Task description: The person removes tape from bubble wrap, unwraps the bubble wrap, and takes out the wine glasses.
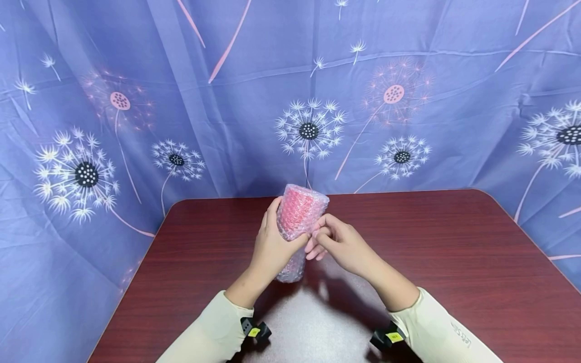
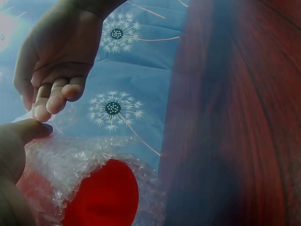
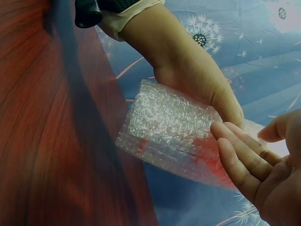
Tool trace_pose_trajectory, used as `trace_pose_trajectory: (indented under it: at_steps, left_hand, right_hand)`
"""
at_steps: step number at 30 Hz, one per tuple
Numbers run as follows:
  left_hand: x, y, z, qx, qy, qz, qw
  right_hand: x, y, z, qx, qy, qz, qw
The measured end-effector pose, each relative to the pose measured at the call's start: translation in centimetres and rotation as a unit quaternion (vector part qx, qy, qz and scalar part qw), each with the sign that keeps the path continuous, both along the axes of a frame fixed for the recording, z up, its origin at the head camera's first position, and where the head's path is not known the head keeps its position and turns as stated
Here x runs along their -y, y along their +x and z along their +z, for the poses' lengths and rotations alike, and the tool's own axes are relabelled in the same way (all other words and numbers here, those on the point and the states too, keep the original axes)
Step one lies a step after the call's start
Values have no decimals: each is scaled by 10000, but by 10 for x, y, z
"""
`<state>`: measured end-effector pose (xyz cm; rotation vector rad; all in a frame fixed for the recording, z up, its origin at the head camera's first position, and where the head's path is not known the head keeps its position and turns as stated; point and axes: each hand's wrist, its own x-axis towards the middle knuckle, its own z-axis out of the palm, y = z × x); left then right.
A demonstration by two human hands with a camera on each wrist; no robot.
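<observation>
While the left hand [image 1: 272,249] grasps it about the middle, one bubble-wrapped object [image 1: 299,209], roughly cylindrical, stands tilted over the bench [image 1: 454,252], its upper end leaning to the person's right. Contents: red, seen through clear bubble wrap; a smooth red round end [image 2: 106,195] shows in the left wrist view. Left hand: curled round the object from its left side, thumb across the near face and pointing right. Right hand [image 1: 345,244]: just right of the object, beside the left thumb tip; thumb and index finger brought close together at the wrap's edge, remaining fingers extended below. Whether it pinches the wrap cannot be told. Lower end of the object: below the left hand, contact with the bench unclear. Bench: dark red-brown wood grain, pale glare at the near edge. Also listed: two pale sleeves [image 1: 206,327], a black device [image 1: 256,330] at each wrist, and blue cloth [image 1: 245,126] printed with dandelions, hung behind and at both sides.
</observation>
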<state>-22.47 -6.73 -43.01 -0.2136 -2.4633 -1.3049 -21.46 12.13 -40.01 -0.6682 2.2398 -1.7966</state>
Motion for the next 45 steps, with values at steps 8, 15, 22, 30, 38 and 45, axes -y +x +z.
trace_pose_trajectory:
  at_steps: [8,15,22,30,38,45]
  left_hand:
    - [1,0,0,2,-101,112,9999]
    - [1,-1,-1,-193,-303,288,9989]
    - [1,-1,-1,-326,-409,346,9980]
    - [1,0,0,-319,-426,352,9980]
    - [1,1,-1,-395,-482,244,9978]
    - [1,0,-2,-478,-552,213,9971]
  right_hand:
    - [1,2,2,23,-43,199,9998]
    - [0,3,2,134,32,374,9992]
    - [0,3,2,72,210,229,9995]
    - [0,3,3,-202,181,0,9996]
    - [-1,0,1,-246,-197,303,9990]
    - [-2,-1,1,-291,-220,302,9989]
